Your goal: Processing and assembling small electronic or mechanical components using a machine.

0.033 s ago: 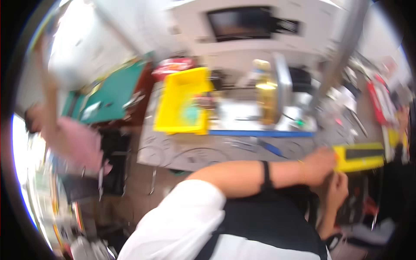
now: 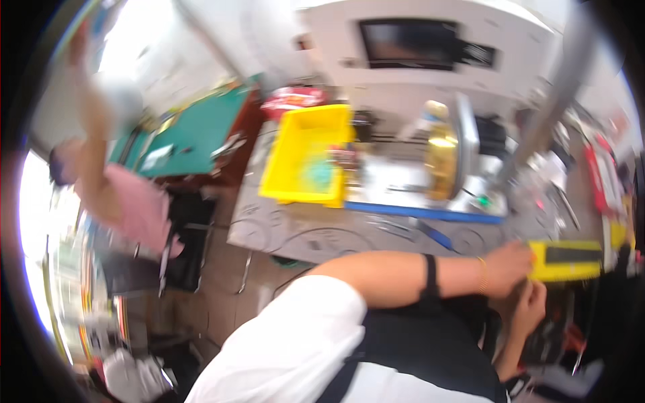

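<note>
My left hand (image 2: pixel 505 270) reaches across to the right, with a dark band on the arm and a thin bracelet at the wrist. Its fingers close on the left end of a flat yellow pack (image 2: pixel 566 261) with a dark panel; blur hides the exact grip. Just below, my right hand (image 2: pixel 529 307) is raised with curled fingers near the left one. Whatever it may hold does not show.
A yellow bin (image 2: pixel 274 176) and a bottle of golden liquid (image 2: pixel 442 158) stand on the table (image 2: pixel 252 225). A blue-handled tool (image 2: pixel 435 235) lies at its front. A grey post (image 2: pixel 547 101) rises at right. A person in pink (image 2: pixel 138 208) is at left.
The whole view has shifted, so the table and my hands appear farther right and the hands slightly lower. Both hands keep about the same pose beside the yellow pack.
</note>
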Tool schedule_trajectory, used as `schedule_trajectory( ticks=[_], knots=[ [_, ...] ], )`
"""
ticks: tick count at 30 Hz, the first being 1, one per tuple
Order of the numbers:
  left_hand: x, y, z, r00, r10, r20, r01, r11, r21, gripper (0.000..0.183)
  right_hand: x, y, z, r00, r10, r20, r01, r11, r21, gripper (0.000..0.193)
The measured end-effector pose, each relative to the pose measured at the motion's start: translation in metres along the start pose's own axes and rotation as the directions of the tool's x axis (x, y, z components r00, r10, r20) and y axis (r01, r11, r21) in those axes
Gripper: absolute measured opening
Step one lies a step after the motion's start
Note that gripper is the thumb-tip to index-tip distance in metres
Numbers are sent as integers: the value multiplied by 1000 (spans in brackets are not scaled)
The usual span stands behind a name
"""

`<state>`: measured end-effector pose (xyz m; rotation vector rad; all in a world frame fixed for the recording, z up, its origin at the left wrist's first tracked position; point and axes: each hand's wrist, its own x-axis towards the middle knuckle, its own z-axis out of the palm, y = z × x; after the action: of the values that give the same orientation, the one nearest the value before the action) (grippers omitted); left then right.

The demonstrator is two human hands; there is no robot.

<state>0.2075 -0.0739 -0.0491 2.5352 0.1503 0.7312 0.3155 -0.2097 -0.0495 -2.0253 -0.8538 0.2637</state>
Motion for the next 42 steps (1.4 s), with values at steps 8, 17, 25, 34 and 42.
schedule_trajectory(
  ticks=[8,17,25,34,42],
  knots=[
    [-4,-19,-20,989,-115,91,124,988,-96,26,50,-4,-27,884,-267,384,234,963,132,21],
    [17,69,-121,948,-279,-152,-22,420,-907,22,17,-154,-56,877,-480,-1,467,852,235,25],
    [7,61,-192,867,-469,-167,222,664,-714,15,52,-180,-17,893,-406,196,246,804,541,11],
    [53,16,-155,696,-718,14,192,166,-967,22,124,-196,10,908,-350,233,119,745,656,14],
    [25,-5,-152,602,-799,0,139,104,-985,26,151,-216,30,828,-456,326,220,799,559,16]
  ],
)
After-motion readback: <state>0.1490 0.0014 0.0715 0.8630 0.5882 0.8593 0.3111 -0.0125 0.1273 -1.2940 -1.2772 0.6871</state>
